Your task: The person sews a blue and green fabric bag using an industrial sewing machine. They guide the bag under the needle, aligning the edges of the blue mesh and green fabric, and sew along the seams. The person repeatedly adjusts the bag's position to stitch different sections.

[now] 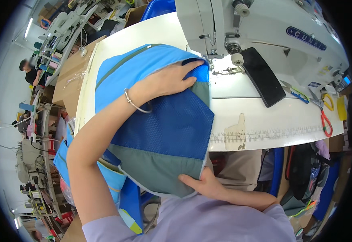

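Note:
A sewn fabric piece (164, 121) of dark blue mesh, grey and light blue cloth lies on the sewing machine's table and hangs over its front edge. My left hand (172, 78) lies on its upper part, index finger and thumb stretched apart by the right edge; a light blue flap (139, 60) borders that hand and the other fingers are partly hidden. That edge sits just left of the presser foot (214, 58). Below, my right hand (206, 183) grips the grey lower border, thumb on top and fingers underneath.
The white sewing machine (272, 32) spans the upper right. On its table are a black phone (262, 76), blue-handled snips (299, 94), red-and-yellow scissors (324, 115) and a printed ruler strip (264, 134). More blue fabric pieces (113, 179) hang at lower left. A person (33, 72) sits far left.

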